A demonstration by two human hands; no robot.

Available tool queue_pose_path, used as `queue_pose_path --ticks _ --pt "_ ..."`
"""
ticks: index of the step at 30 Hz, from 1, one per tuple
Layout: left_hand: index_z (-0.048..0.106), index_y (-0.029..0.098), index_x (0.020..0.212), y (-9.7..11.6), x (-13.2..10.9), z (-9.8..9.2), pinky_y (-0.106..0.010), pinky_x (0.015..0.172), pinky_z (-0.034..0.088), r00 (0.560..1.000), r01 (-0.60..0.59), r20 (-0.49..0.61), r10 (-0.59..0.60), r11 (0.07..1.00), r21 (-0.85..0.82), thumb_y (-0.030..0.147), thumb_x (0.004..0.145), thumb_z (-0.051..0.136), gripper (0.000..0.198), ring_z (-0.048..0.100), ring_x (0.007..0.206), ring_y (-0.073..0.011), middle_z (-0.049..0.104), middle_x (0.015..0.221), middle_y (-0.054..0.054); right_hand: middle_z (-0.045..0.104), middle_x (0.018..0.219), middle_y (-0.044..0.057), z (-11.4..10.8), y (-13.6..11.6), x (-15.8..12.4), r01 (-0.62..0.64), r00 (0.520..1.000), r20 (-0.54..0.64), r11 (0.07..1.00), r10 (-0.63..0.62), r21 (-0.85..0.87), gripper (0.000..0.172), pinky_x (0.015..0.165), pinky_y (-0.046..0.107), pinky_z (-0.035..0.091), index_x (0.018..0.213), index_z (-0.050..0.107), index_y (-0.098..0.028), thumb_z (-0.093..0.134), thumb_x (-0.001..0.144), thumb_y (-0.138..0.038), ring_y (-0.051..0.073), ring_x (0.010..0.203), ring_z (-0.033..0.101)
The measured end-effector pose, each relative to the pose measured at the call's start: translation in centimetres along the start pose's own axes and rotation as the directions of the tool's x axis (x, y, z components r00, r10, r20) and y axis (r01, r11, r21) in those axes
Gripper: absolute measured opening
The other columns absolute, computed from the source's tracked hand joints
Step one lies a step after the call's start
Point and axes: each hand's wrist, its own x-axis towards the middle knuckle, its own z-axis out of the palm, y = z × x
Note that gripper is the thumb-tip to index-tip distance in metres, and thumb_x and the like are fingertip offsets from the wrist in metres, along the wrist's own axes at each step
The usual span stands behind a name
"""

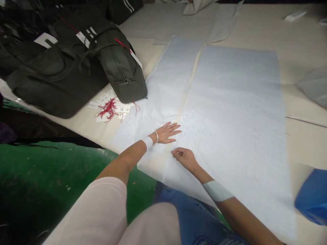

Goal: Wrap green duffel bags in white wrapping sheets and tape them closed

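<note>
Pink sleeve (102, 211) of our left arm and the blue cloth (184, 211) over our lap fill the bottom edge, nearest to us. Beyond them our left hand (167, 132) lies flat, palm down, fingers straight and slightly spread, released and gripping nothing. It presses on the narrow sheet (166, 85) of white tissue paper, close to that sheet's right edge. A white band (147, 142) and a thin bracelet (156, 136) sit at that wrist. Our right hand (184, 158) rests just beside it, nearer to us, on the near left part of the wide sheet (235, 112). Its fingers are curled in toward the palm, and we cannot tell whether they pinch the paper. A pale band (217, 190) wraps that forearm. Both sheets lie flat, side by side, on the cream table (301, 44), their long edges meeting in a line that runs away from us. Their near ends reach past the table's edge, over the green floor (51, 180). To the left, well apart from our hands, black bags (66, 68) are heaped on the table, with loose tags on red strings (110, 109) just in front of them. A blue object (313, 197), too blurred to name, sits at the right edge
</note>
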Motion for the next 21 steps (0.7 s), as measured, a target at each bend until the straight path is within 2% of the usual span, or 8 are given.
queue_pose_path --ticks 2,4,6,9,11,15,18,21 --pt "0.030 0.023 0.150 -0.3 -0.1 0.3 -0.050 0.120 0.006 1.000 -0.003 -0.013 0.003 1.000 -0.005 0.051 0.095 0.041 0.063 0.012 0.148 -0.0277 0.019 0.160 -0.009 0.072 0.072 0.002 0.5 -0.5 1.1 -0.015 1.000 -0.005 0.970 0.014 -0.243 0.032 0.061 0.027 0.048 0.079 0.069 -0.020 0.055 0.085 -0.048 0.017 0.065 0.064" --pt "0.030 0.023 0.150 -0.5 -0.1 0.6 -0.051 0.120 0.006 1.000 -0.004 -0.018 0.004 1.000 -0.013 0.052 0.095 0.041 0.063 0.012 0.148 -0.0279 0.019 0.160 -0.009 0.073 0.076 0.004 0.8 -1.2 2.0 -0.019 1.000 0.003 0.869 0.024 -0.494 0.030 0.066 0.027 0.048 0.079 0.070 -0.020 0.054 0.088 -0.043 0.019 0.071 0.066" --pt "0.030 0.023 0.150 -0.6 -0.1 0.7 -0.052 0.120 0.007 1.000 -0.009 -0.022 0.008 1.000 -0.023 0.052 0.095 0.040 0.063 0.012 0.148 -0.0282 0.019 0.160 -0.009 0.074 0.082 0.009 1.1 -2.1 2.7 -0.016 0.999 0.018 0.768 0.035 -0.640 0.025 0.074 0.030 0.047 0.080 0.071 -0.018 0.055 0.088 -0.035 0.023 0.081 0.067" --pt "0.032 0.022 0.149 -0.6 -0.2 0.6 -0.052 0.119 0.007 0.999 -0.018 -0.030 0.017 0.999 -0.028 0.053 0.095 0.039 0.063 0.013 0.148 -0.0287 0.020 0.159 -0.010 0.072 0.093 0.018 1.4 -3.4 3.4 -0.027 0.997 0.027 0.696 0.067 -0.717 0.021 0.083 0.035 0.046 0.085 0.072 -0.012 0.059 0.085 -0.028 0.030 0.096 0.066" --pt "0.033 0.022 0.149 -0.4 -0.2 0.6 -0.052 0.119 0.008 0.999 -0.019 -0.039 0.017 0.999 -0.028 0.054 0.095 0.040 0.063 0.014 0.148 -0.0289 0.021 0.159 -0.011 0.071 0.099 0.021 1.2 -3.8 3.7 -0.043 0.995 0.024 0.659 0.092 -0.751 0.025 0.085 0.036 0.046 0.092 0.072 -0.009 0.061 0.085 -0.030 0.032 0.101 0.064" --pt "0.033 0.023 0.149 -0.4 -0.3 0.4 -0.050 0.120 0.008 0.999 -0.006 -0.050 0.004 1.000 -0.030 0.051 0.094 0.043 0.062 0.015 0.148 -0.0279 0.023 0.159 -0.010 0.070 0.098 0.021 0.2 -3.7 3.3 -0.083 0.992 -0.008 0.619 0.122 -0.781 0.044 0.081 0.037 0.048 0.096 0.072 -0.012 0.061 0.084 -0.053 0.032 0.099 0.064" --pt "0.030 0.025 0.150 -0.4 -0.3 0.2 -0.049 0.120 0.008 1.000 0.006 -0.028 -0.007 1.000 -0.025 0.051 0.094 0.043 0.062 0.014 0.148 -0.0267 0.021 0.159 -0.008 0.071 0.091 0.019 -1.2 -2.3 1.3 -0.121 0.991 -0.069 0.570 0.113 -0.813 0.053 0.075 0.034 0.048 0.089 0.073 -0.014 0.055 0.085 -0.064 0.030 0.092 0.066" --pt "0.030 0.026 0.150 0.0 -0.4 -0.2 -0.049 0.120 0.009 1.000 0.001 -0.020 -0.001 1.000 -0.013 0.050 0.095 0.042 0.061 0.014 0.148 -0.0260 0.020 0.160 -0.007 0.071 0.082 0.014 -4.6 0.4 -2.9 -0.194 0.981 -0.168 0.539 0.099 -0.820 0.047 0.067 0.031 0.046 0.079 0.072 -0.018 0.050 0.090 -0.058 0.026 0.083 0.066"
